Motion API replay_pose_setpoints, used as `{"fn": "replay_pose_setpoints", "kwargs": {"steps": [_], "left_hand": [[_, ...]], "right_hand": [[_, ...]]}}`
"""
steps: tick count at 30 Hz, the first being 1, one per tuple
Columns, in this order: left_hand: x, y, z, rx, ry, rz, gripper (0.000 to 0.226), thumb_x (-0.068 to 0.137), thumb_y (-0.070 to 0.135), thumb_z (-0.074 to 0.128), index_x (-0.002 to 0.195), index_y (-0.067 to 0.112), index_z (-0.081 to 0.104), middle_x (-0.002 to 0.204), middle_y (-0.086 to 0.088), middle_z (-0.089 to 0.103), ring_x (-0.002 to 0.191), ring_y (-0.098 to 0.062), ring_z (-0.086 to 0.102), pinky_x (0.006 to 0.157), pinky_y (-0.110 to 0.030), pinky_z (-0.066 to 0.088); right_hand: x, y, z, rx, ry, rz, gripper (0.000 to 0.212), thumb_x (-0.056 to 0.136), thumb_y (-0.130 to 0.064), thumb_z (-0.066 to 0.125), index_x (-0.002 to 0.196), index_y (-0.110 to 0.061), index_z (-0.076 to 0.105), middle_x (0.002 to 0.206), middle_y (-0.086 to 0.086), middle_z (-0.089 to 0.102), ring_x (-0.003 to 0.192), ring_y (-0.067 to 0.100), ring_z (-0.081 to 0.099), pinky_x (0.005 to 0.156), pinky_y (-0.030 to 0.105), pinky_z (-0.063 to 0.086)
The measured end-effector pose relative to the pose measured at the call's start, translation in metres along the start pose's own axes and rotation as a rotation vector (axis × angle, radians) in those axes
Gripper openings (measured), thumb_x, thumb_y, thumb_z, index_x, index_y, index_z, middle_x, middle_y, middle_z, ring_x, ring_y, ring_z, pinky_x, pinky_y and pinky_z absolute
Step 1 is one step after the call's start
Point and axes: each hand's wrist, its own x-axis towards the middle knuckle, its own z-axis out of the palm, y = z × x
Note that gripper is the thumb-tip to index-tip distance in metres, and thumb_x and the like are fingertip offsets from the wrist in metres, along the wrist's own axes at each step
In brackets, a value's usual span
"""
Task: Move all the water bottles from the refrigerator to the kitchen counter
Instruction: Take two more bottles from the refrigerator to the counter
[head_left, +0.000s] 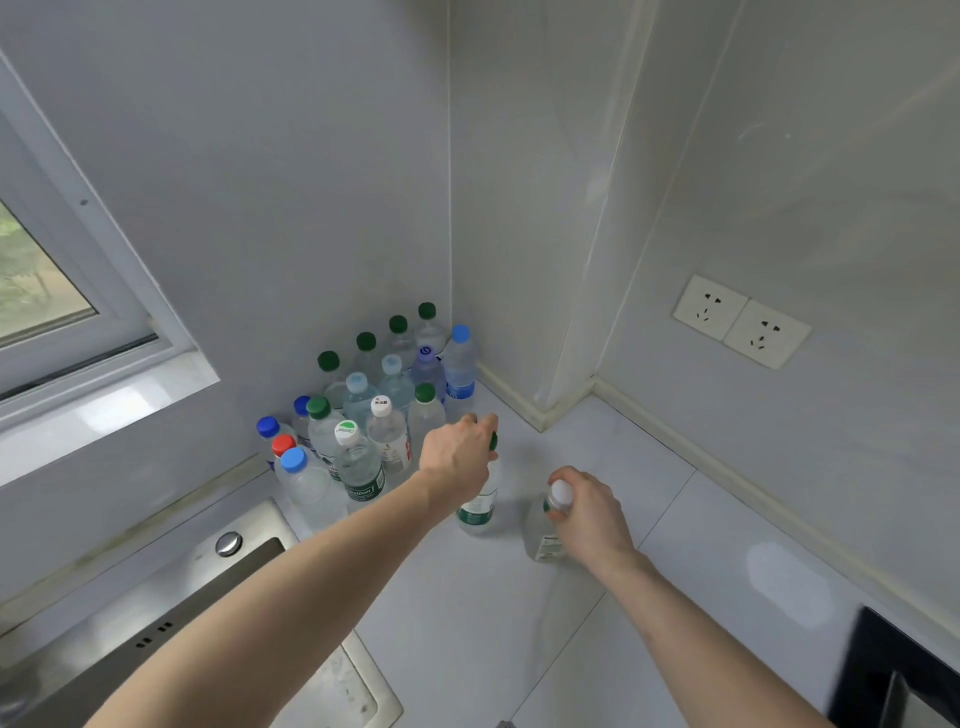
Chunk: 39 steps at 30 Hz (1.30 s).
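My left hand (460, 454) grips the top of a green-capped water bottle (478, 512) that stands on the pale kitchen counter (597, 649). My right hand (587, 512) holds a white-capped bottle (550, 535) by its neck, just right of the first one, its base at the counter. Behind and left of both, a cluster of several water bottles (363, 410) with green, blue, white and red caps fills the counter's back corner against the wall. The refrigerator is out of view.
A steel sink (171, 618) with a round knob lies at the lower left. A window (47, 291) sits above it. Two wall sockets (740, 322) are on the right wall. A dark object (893, 670) occupies the bottom right corner.
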Motion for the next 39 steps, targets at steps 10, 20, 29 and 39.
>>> {"fn": "replay_pose_setpoints", "kwargs": {"steps": [10,20,29,39], "left_hand": [[0.051,-0.013,-0.012,0.102,0.006,-0.044,0.027,0.100,0.031,0.062,0.120,0.017,0.052,0.105,-0.005,0.068,0.089,-0.029,0.067,0.062,-0.034,0.042],[0.093,-0.034,-0.020,0.132,0.004,-0.121,0.033,0.098,0.016,0.059,0.130,0.019,0.050,0.104,-0.005,0.068,0.090,-0.029,0.069,0.062,-0.033,0.041],[0.116,-0.053,-0.018,0.093,0.054,-0.166,0.023,0.100,0.025,0.055,0.123,0.019,0.055,0.099,-0.005,0.068,0.083,-0.029,0.066,0.061,-0.033,0.041],[0.133,-0.066,-0.018,0.044,0.028,-0.277,0.014,0.098,0.032,0.061,0.104,0.021,0.055,0.083,0.000,0.059,0.073,-0.024,0.057,0.056,-0.032,0.037]], "right_hand": [[0.049,-0.007,0.000,-0.042,-0.022,-0.011,0.030,0.088,-0.005,0.063,0.112,-0.023,0.063,0.105,0.004,0.067,0.093,0.030,0.062,0.076,0.034,0.052],[0.113,-0.025,0.007,-0.039,-0.021,-0.039,0.021,0.087,-0.005,0.061,0.103,-0.018,0.062,0.103,0.008,0.068,0.092,0.036,0.063,0.073,0.036,0.050],[0.175,-0.052,0.018,-0.003,-0.018,-0.064,0.016,0.088,-0.006,0.061,0.104,-0.011,0.058,0.100,0.013,0.068,0.091,0.038,0.064,0.068,0.036,0.045],[0.224,-0.079,0.034,0.166,-0.119,-0.035,0.031,0.094,-0.008,0.062,0.124,-0.013,0.053,0.109,0.011,0.064,0.092,0.031,0.059,0.075,0.031,0.043]]}}
